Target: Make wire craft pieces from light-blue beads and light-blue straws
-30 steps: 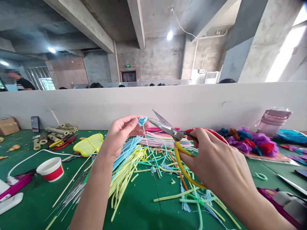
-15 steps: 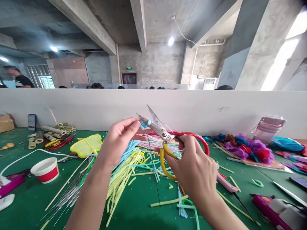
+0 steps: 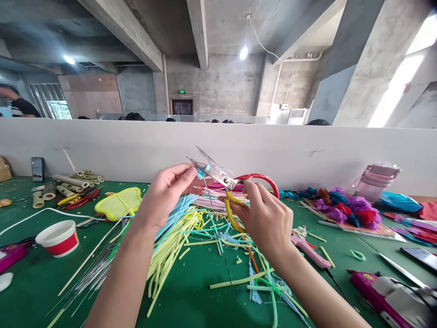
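Blue piece pinched in L hand grip, R hand gripping spread scissors, lwr blade across it.

a bare bulb glows under a dim ceiling; glare whitens the upper right.

Green tabletop: spreads from my near side to the pale partition.
Pale partition: runs left to right across my whole view, lightly scratched.
Far wall: blotchy grey concrete, with white writing I can't read.
Green sign: glows on that wall, above a dark rectangular panel.
Ceiling: rough concrete, its heavy beams running near to far.
Hanging bulb: lit, a little right of my middle; another lamp shines far left.
Pillar: on my right, partly blue-grey.
Right window: glaring white.
Left window: far off, beside a brownish wall panel.
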The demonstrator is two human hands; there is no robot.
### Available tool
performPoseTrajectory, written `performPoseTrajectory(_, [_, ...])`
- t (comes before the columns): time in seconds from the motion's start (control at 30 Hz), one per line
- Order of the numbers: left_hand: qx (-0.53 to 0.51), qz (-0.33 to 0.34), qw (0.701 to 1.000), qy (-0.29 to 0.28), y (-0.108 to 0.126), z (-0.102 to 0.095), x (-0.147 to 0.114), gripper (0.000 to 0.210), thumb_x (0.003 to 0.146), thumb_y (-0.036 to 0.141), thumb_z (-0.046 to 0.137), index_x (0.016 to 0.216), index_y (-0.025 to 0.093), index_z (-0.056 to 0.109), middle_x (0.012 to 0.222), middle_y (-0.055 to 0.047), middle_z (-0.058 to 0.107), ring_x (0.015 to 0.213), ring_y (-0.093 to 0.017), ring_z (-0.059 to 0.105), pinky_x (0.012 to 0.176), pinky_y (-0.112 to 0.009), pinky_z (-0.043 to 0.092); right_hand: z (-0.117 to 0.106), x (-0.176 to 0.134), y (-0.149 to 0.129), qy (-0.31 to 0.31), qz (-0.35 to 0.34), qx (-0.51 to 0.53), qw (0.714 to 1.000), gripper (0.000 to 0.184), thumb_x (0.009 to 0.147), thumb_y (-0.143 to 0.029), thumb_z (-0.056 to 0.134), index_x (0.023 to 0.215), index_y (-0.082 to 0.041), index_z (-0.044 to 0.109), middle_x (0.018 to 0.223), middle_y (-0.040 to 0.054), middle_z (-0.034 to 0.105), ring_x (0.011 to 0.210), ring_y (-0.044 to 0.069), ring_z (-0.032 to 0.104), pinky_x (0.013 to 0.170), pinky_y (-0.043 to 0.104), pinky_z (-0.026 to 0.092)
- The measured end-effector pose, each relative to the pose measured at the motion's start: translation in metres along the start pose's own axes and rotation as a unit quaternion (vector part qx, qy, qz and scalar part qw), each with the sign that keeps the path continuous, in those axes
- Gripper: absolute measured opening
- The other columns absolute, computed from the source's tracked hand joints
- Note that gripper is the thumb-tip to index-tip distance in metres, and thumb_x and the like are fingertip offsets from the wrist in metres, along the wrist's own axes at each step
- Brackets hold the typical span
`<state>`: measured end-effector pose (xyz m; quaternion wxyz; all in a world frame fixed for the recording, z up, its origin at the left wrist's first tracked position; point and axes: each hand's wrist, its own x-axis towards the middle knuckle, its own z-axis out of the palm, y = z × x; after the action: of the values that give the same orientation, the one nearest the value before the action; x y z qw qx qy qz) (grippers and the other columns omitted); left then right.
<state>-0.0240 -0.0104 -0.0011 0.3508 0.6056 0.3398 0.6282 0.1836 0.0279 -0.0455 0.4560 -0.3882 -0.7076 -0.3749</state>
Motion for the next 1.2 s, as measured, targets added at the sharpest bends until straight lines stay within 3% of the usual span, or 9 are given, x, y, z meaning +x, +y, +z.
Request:
performPoseTrajectory(0.3, [0.001, -0.013, 1.0, 0.026, -0.005, -0.003, 0.004, 0.026, 0.086, 0.042, 0.073, 0.089, 0.017, 0.071, 0.096, -0.008, 0.076, 0.102, -0.03, 0.074, 0.076, -0.031, 0.063, 0.008, 0.009, 0.005, -0.025, -0.033, -0.03, 0.999, 0.033, 0.099, -0.045, 0.049, 0.087, -0.016, 0.061, 0.073, 0.0046, 0.07, 0.049, 0.014, 0.06, 0.045, 0.027, 0.02])
performPoseTrajectory(0.5, [-0.005, -0.035, 0.999, 0.034, -0.013, -0.002, 0.009, 0.028, 0.088, 0.04, 0.071, 0.101, 0.015, 0.073, 0.103, -0.011, 0.078, 0.098, -0.029, 0.075, 0.079, -0.035, 0.063, 0.014, 0.016, 0.012, -0.107, -0.066, -0.013, 0.992, 0.044, 0.102, -0.049, 0.04, 0.089, -0.015, 0.064, 0.066, 0.0047, 0.069, 0.045, 0.015, 0.058, 0.044, 0.026, 0.013])
performPoseTrajectory(0.57, [-0.008, -0.037, 0.999, 0.037, -0.015, -0.002, 0.011, 0.033, 0.087, 0.041, 0.072, 0.107, 0.015, 0.073, 0.108, -0.013, 0.077, 0.098, -0.029, 0.075, 0.079, -0.037, 0.063, 0.014, 0.019, 0.016, -0.136, -0.041, 0.012, 0.99, 0.046, 0.102, -0.053, 0.04, 0.088, -0.017, 0.064, 0.065, 0.0046, 0.07, 0.043, 0.015, 0.056, 0.045, 0.026, 0.015])
performPoseTrajectory(0.67, [0.007, -0.04, 0.998, 0.037, -0.013, -0.005, 0.011, 0.034, 0.088, 0.04, 0.072, 0.109, 0.014, 0.074, 0.111, -0.014, 0.077, 0.098, -0.029, 0.075, 0.08, -0.036, 0.064, 0.011, 0.026, 0.028, -0.179, 0.064, 0.057, 0.98, 0.053, 0.098, -0.064, 0.041, 0.079, -0.019, 0.063, 0.059, 0.0052, 0.067, 0.044, 0.017, 0.057, 0.046, 0.026, 0.022])
performPoseTrajectory(0.77, [0.031, -0.033, 0.999, 0.02, -0.007, -0.011, 0.008, 0.033, 0.089, 0.041, 0.07, 0.11, 0.015, 0.075, 0.107, -0.013, 0.078, 0.097, -0.027, 0.076, 0.08, -0.032, 0.064, 0.016, 0.026, 0.042, -0.286, 0.149, 0.105, 0.941, 0.058, 0.097, -0.066, 0.041, 0.066, -0.021, 0.059, 0.054, 0.0057, 0.064, 0.048, 0.019, 0.06, 0.049, 0.027, 0.029])
performPoseTrajectory(0.93, [0.07, -0.005, 0.997, -0.022, 0.001, -0.014, 0.001, 0.034, 0.092, 0.042, 0.068, 0.114, 0.017, 0.073, 0.109, -0.01, 0.078, 0.095, -0.024, 0.076, 0.077, -0.028, 0.064, 0.042, -0.016, 0.041, -0.52, 0.102, 0.064, 0.846, 0.052, 0.104, -0.045, 0.038, 0.077, -0.014, 0.07, 0.081, 0.0169, 0.074, 0.074, 0.026, 0.071, 0.058, 0.029, 0.037])
performPoseTrajectory(1.0, [0.095, 0.008, 0.995, -0.029, 0.004, -0.012, -0.002, 0.033, 0.093, 0.042, 0.066, 0.115, 0.018, 0.073, 0.108, -0.009, 0.078, 0.091, -0.022, 0.077, 0.074, -0.026, 0.064, 0.05, -0.033, 0.032, -0.559, 0.091, 0.07, 0.821, 0.042, 0.101, -0.036, 0.047, 0.08, -0.011, 0.073, 0.082, 0.0188, 0.074, 0.076, 0.027, 0.072, 0.058, 0.029, 0.038])
performPoseTrajectory(1.1, [0.129, 0.026, 0.991, -0.041, 0.007, -0.007, -0.006, 0.03, 0.095, 0.04, 0.065, 0.115, 0.019, 0.073, 0.106, -0.007, 0.078, 0.087, -0.019, 0.077, 0.072, -0.024, 0.064, 0.049, -0.038, 0.025, -0.603, 0.074, 0.107, 0.787, 0.022, 0.084, -0.033, 0.073, 0.078, -0.012, 0.075, 0.079, 0.0152, 0.075, 0.071, 0.026, 0.071, 0.055, 0.028, 0.038])
performPoseTrajectory(1.2, [0.141, 0.04, 0.988, -0.052, 0.01, -0.003, -0.01, 0.028, 0.096, 0.038, 0.063, 0.116, 0.021, 0.072, 0.105, -0.006, 0.079, 0.087, -0.019, 0.077, 0.072, -0.023, 0.064, 0.03, -0.019, 0.03, -0.597, 0.062, 0.174, 0.78, 0.021, 0.086, -0.036, 0.069, 0.083, -0.017, 0.077, 0.081, 0.0094, 0.076, 0.073, 0.023, 0.07, 0.058, 0.028, 0.042])
